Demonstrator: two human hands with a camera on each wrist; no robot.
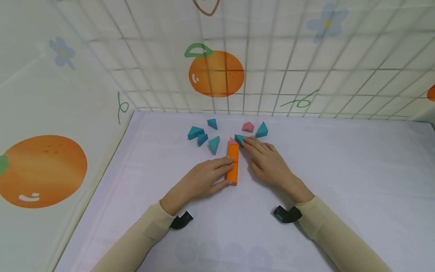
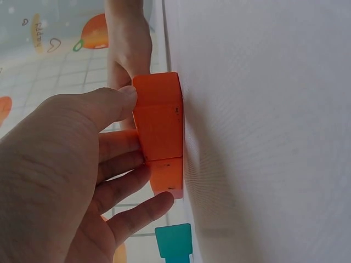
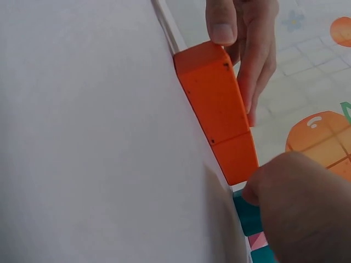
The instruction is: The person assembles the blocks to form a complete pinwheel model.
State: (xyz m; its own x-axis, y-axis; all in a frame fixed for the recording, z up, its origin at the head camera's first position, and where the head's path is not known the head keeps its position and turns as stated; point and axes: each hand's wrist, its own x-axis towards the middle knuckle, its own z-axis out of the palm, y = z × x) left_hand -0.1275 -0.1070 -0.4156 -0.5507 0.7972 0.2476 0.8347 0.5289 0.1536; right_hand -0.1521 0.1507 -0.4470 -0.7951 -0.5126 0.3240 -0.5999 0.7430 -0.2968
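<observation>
Two orange blocks (image 1: 232,173) lie end to end on the white tabletop. A small pink triangular block (image 1: 232,140) touches their far end. My left hand (image 1: 207,175) lies at the left of the orange blocks, its extended fingertips on them and the thumb (image 2: 123,98) at the near end. My right hand (image 1: 272,162) rests its fingertips on a teal triangular block (image 1: 239,139), just right of the pink one. The right thumb stands apart from that block. In the right wrist view the hand partly hides the teal block (image 3: 247,213).
Several teal blocks (image 1: 214,145) lie loose beyond my left hand. At the far right, a pink block (image 1: 248,127) lies beside another teal block (image 1: 262,129). A printed curtain (image 1: 163,75) stands behind the table's far edge. Black wrist devices (image 1: 287,214) jut from both sleeves.
</observation>
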